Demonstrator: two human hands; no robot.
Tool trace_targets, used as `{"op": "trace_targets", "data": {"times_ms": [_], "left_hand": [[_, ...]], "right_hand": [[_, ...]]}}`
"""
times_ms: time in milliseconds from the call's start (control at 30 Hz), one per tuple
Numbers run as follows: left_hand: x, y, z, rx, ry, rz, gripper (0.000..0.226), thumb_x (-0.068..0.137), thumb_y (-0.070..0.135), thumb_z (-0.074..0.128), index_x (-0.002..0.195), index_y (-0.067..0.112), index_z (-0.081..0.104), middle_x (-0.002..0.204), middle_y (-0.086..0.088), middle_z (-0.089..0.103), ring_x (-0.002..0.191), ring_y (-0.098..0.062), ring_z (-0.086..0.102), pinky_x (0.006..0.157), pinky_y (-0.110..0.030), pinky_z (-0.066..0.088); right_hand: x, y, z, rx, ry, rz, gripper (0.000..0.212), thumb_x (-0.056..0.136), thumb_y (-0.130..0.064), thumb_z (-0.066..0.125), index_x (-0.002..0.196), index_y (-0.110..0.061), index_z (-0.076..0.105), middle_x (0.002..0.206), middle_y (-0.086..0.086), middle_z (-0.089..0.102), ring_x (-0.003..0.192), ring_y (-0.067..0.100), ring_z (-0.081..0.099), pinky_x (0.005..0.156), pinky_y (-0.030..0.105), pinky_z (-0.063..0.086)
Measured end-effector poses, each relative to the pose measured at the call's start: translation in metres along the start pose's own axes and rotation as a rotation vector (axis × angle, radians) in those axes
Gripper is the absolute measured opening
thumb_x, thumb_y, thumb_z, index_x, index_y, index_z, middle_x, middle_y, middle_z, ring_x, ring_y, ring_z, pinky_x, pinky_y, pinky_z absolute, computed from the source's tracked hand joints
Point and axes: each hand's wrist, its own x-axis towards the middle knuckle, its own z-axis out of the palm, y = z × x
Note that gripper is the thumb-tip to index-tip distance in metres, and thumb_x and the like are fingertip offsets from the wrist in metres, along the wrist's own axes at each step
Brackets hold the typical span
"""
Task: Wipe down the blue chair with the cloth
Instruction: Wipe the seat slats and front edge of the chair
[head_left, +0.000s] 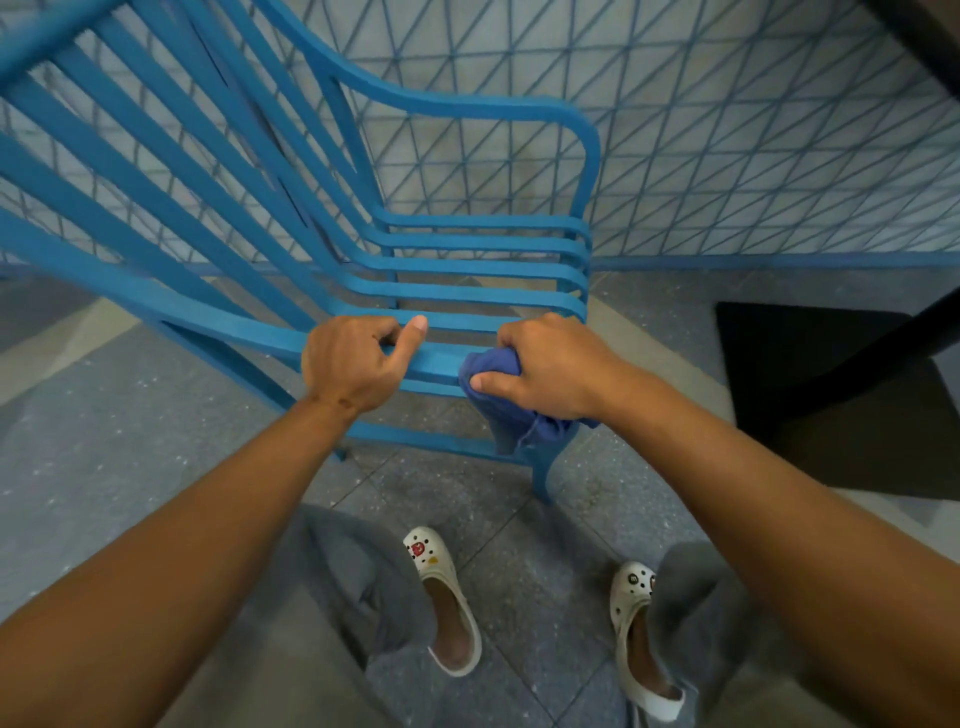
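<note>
Head view: blue chair (467, 291) is steadied by left hand (353, 364), fingers curled round a front seat slat. Cloth (498, 395) is bunched in right hand (550, 369), pressed on the same slat nr the chair's front right corner. Strokes are best run w/ firm pressure along each slat, edges incl.

One blue chair (467, 270), seen from above, with seven slats across its seat and one armrest in plain sight. One cloth (498, 405), dark blue and bunched. Two hands: the left hand (358, 364) and the right hand (550, 364). Two white clogs, a left clog (447, 597) and a right clog (639, 634). One dark mat (841, 405) on the floor
</note>
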Motion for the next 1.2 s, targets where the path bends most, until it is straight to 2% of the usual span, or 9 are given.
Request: {"op": "trace_targets", "data": {"times_ms": [67,300,467,700,833,967,1067,1133,1200], "left_hand": [[0.005,-0.017,-0.005,-0.008,-0.013,-0.007,0.065,0.097,0.066,0.036,0.055,0.021,0.056,0.046,0.006,0.043,0.049,-0.025,0.050,0.048,-0.033,0.033],[0.030,-0.053,-0.008,0.118,-0.080,-0.006,0.082,0.096,0.071,0.025,0.062,0.007,0.064,0.050,-0.008,0.054,0.051,-0.031,0.052,0.049,-0.040,0.039],[0.034,-0.050,-0.008,0.116,-0.110,0.051,0.078,0.099,0.069,0.024,0.057,0.009,0.050,0.048,-0.004,0.047,0.049,-0.029,0.047,0.047,-0.038,0.033],[0.017,-0.011,0.003,-0.003,-0.176,0.169,0.066,0.104,0.060,0.027,0.064,0.017,0.057,0.055,0.001,0.051,0.052,-0.023,0.046,0.051,-0.035,0.026],[0.012,0.010,0.002,-0.084,-0.211,0.173,0.065,0.105,0.055,0.025,0.069,0.014,0.061,0.059,0.003,0.053,0.058,-0.027,0.052,0.052,-0.040,0.038],[0.009,0.024,0.000,-0.150,-0.295,0.191,0.068,0.105,0.052,0.022,0.086,0.008,0.070,0.080,-0.008,0.070,0.075,-0.030,0.063,0.067,-0.050,0.048],[0.007,0.030,-0.001,-0.162,-0.307,0.234,0.063,0.105,0.051,0.024,0.080,0.011,0.066,0.072,-0.003,0.065,0.068,-0.025,0.058,0.061,-0.046,0.044],[0.005,0.034,0.000,-0.163,-0.305,0.281,0.054,0.105,0.050,0.030,0.071,0.017,0.056,0.061,0.003,0.052,0.057,-0.018,0.048,0.055,-0.038,0.033],[0.002,0.039,0.002,-0.111,-0.319,0.318,0.046,0.103,0.050,0.037,0.075,0.021,0.060,0.062,0.006,0.053,0.057,-0.016,0.046,0.061,-0.034,0.030]], "right_hand": [[0.005,-0.015,0.010,0.001,0.034,-0.006,0.045,0.087,-0.070,0.056,0.086,-0.024,0.058,0.088,0.000,0.067,0.081,0.026,0.061,0.062,0.035,0.039],[0.022,-0.045,0.029,0.026,0.142,0.045,0.038,0.094,-0.058,0.057,0.100,-0.021,0.060,0.100,0.003,0.063,0.090,0.030,0.063,0.069,0.037,0.041],[0.021,-0.041,0.029,0.075,0.175,0.040,0.036,0.095,-0.057,0.057,0.107,-0.024,0.062,0.101,0.001,0.062,0.092,0.028,0.062,0.073,0.039,0.046],[0.007,-0.034,0.024,0.097,0.169,0.003,0.034,0.095,-0.056,0.056,0.118,-0.032,0.064,0.097,-0.005,0.055,0.091,0.025,0.062,0.072,0.036,0.043],[-0.007,-0.022,0.022,0.109,0.158,0.033,0.030,0.094,-0.055,0.056,0.112,-0.033,0.065,0.098,-0.005,0.059,0.094,0.024,0.062,0.075,0.036,0.045],[-0.023,0.000,0.020,0.141,0.115,0.058,0.024,0.095,-0.051,0.058,0.100,-0.031,0.068,0.093,-0.006,0.061,0.088,0.019,0.060,0.070,0.033,0.045],[-0.032,0.016,0.016,0.200,0.115,0.120,0.021,0.095,-0.044,0.059,0.087,-0.027,0.068,0.084,-0.009,0.063,0.083,0.018,0.062,0.067,0.034,0.047],[-0.038,0.027,0.010,0.290,0.124,0.178,0.022,0.095,-0.043,0.061,0.090,-0.025,0.071,0.084,-0.008,0.068,0.080,0.015,0.063,0.071,0.038,0.053],[-0.045,0.038,0.000,0.383,0.169,0.236,0.021,0.095,-0.042,0.063,0.096,-0.025,0.075,0.089,-0.008,0.073,0.082,0.013,0.066,0.075,0.039,0.056]]}}
